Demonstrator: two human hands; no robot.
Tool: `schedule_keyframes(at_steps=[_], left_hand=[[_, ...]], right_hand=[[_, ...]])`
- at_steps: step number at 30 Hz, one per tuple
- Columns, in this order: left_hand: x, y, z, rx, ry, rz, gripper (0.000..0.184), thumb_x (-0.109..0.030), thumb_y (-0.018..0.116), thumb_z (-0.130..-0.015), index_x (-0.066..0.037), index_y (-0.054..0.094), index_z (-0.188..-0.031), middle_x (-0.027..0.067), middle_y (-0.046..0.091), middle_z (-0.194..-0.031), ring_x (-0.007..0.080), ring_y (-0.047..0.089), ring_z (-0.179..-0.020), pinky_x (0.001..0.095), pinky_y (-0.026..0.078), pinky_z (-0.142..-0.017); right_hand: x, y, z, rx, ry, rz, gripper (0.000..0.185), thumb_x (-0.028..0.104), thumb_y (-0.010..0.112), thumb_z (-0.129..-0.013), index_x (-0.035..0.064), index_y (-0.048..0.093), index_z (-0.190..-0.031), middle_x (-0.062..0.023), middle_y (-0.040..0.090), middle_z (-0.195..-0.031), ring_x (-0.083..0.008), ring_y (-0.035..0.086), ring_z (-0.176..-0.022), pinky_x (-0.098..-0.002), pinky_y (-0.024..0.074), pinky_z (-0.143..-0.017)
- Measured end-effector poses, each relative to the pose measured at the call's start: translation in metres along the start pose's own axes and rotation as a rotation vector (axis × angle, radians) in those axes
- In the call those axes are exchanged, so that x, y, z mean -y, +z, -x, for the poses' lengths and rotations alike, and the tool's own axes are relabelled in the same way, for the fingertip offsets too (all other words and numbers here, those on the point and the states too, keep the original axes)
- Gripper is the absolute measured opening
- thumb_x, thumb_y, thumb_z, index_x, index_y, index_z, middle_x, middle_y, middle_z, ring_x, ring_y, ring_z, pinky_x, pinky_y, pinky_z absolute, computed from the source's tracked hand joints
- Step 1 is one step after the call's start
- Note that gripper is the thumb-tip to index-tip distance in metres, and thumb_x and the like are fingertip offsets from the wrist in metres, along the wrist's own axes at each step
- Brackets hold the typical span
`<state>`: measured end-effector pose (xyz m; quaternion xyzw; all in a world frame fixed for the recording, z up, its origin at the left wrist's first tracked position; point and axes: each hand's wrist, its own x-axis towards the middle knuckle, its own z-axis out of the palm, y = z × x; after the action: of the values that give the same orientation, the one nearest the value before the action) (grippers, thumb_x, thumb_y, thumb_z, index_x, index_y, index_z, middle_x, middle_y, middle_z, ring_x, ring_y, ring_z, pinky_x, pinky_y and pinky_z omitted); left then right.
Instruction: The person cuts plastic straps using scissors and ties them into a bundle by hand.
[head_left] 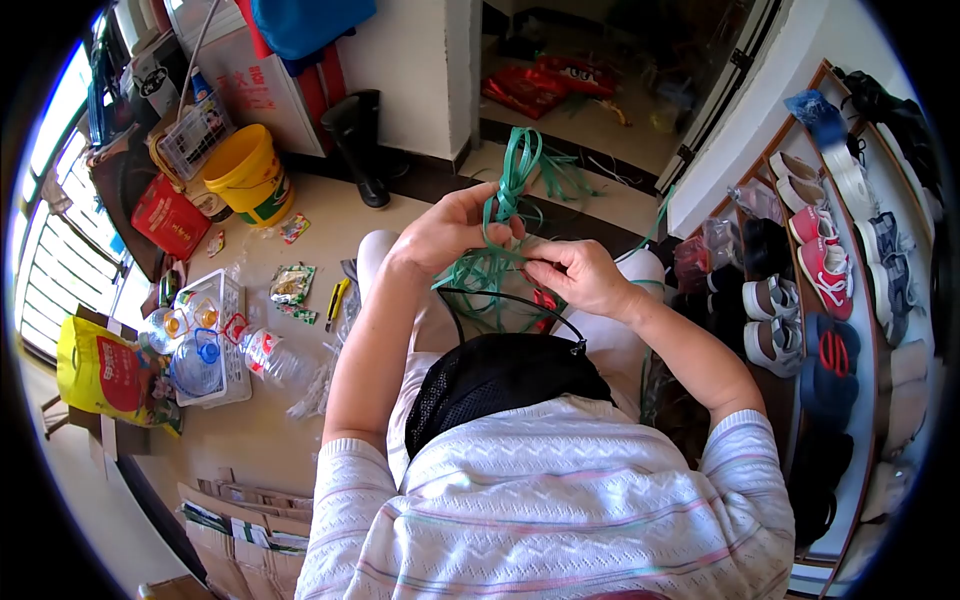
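Note:
A knotted bundle of green plastic strapping (517,165) rises in loops in front of my lap, with loose ends hanging below and behind it. My left hand (450,232) is closed around its lower part, just under the knot. To the right, my right hand (583,277) pinches a strand of the same green strapping between thumb and fingers. A black mesh cap or bag (505,385) lies on my lap beneath both hands; its exact kind is unclear. Looser green strands trail down between my knees.
At left stand a yellow bucket (248,178), a white basket (238,340) with plastic bottles, and a yellow utility knife (337,303) on the floor. Black boots (352,145) stand by the wall. A shoe rack (800,190) lines the right; flattened cardboard (235,560) lies lower left.

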<state>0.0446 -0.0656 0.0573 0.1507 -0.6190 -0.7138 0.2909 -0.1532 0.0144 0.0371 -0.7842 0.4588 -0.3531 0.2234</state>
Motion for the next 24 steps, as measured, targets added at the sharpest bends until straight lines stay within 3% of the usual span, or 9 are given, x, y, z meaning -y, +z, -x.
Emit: schedule_keyframes(at_steps=[1,2,6,10,13,18,21,24], left_hand=[[0.0,-0.001,0.0,0.03,0.003,-0.014,0.053,-0.003,0.061,-0.078,-0.003,0.042,-0.127,0.0062,0.06,-0.092,0.0122,0.055,-0.082,0.0242,0.046,-0.074],[0.001,-0.003,0.0,0.032,-0.001,-0.055,0.053,-0.003,0.061,-0.078,-0.003,0.042,-0.127,0.0065,0.06,-0.092,0.0124,0.056,-0.082,0.0246,0.046,-0.074],[-0.005,-0.007,0.004,0.047,-0.026,-0.15,0.055,-0.003,0.062,-0.076,-0.001,0.042,-0.127,0.0078,0.06,-0.094,0.0137,0.057,-0.08,0.0263,0.046,-0.075],[-0.008,-0.01,0.007,0.101,0.043,0.033,0.054,-0.004,0.064,-0.075,0.001,0.043,-0.125,0.0092,0.06,-0.094,0.0168,0.058,-0.076,0.0277,0.046,-0.074],[-0.005,-0.007,0.006,0.176,0.073,0.207,0.048,-0.002,0.062,-0.078,0.002,0.045,-0.123,0.0086,0.059,-0.092,0.0167,0.057,-0.075,0.027,0.048,-0.074],[0.005,-0.004,0.001,0.134,0.116,0.334,0.048,-0.01,0.064,-0.079,0.003,0.046,-0.122,0.01,0.06,-0.09,0.0182,0.057,-0.073,0.0277,0.046,-0.071],[0.008,0.001,-0.003,0.073,0.132,0.374,0.048,-0.013,0.063,-0.081,0.004,0.045,-0.122,0.0099,0.06,-0.091,0.0201,0.056,-0.071,0.0287,0.044,-0.069],[0.005,0.007,-0.002,0.037,0.136,0.405,0.048,-0.013,0.063,-0.081,0.004,0.045,-0.122,0.0094,0.06,-0.089,0.0197,0.057,-0.071,0.0286,0.045,-0.069]], right_hand=[[-0.002,-0.002,0.0,0.039,0.05,-0.101,0.013,0.018,0.06,-0.082,0.0082,0.065,-0.088,-0.0087,0.059,-0.063,-0.0196,0.056,-0.052,-0.0304,0.0442,-0.051],[-0.002,-0.007,0.0,0.086,0.163,-0.157,0.013,0.016,0.06,-0.083,0.0051,0.065,-0.087,-0.0048,0.058,-0.061,-0.0093,0.052,-0.05,-0.0244,0.0414,-0.049],[0.009,-0.026,0.004,0.067,0.221,-0.308,0.012,0.009,0.057,-0.085,-0.0004,0.065,-0.086,0.0018,0.056,-0.061,-0.003,0.048,-0.051,-0.0189,0.0379,-0.047],[0.006,-0.032,0.016,0.205,0.451,-0.539,0.014,0.011,0.055,-0.087,-0.0007,0.064,-0.087,0.0041,0.052,-0.059,-0.0013,0.045,-0.051,-0.0169,0.0335,-0.045],[0.001,-0.035,0.022,0.129,0.459,-0.666,0.015,0.012,0.056,-0.087,-0.0003,0.064,-0.087,0.0052,0.05,-0.058,-0.0008,0.043,-0.051,-0.0163,0.0308,-0.044],[-0.019,-0.047,0.033,0.016,0.382,-0.714,0.016,0.017,0.056,-0.088,0.0022,0.062,-0.086,0.0065,0.042,-0.058,0.0008,0.028,-0.047,-0.0165,0.0202,-0.04],[-0.008,-0.042,0.035,-0.026,0.542,-0.939,0.018,0.019,0.057,-0.088,0.0025,0.061,-0.084,0.0072,0.039,-0.057,0.0001,0.027,-0.047,-0.0164,0.0194,-0.041],[-0.019,-0.034,0.034,0.118,0.441,-0.953,0.02,0.021,0.057,-0.088,0.0022,0.06,-0.081,0.0053,0.043,-0.057,-0.0013,0.031,-0.046,-0.0166,0.0233,-0.041]])
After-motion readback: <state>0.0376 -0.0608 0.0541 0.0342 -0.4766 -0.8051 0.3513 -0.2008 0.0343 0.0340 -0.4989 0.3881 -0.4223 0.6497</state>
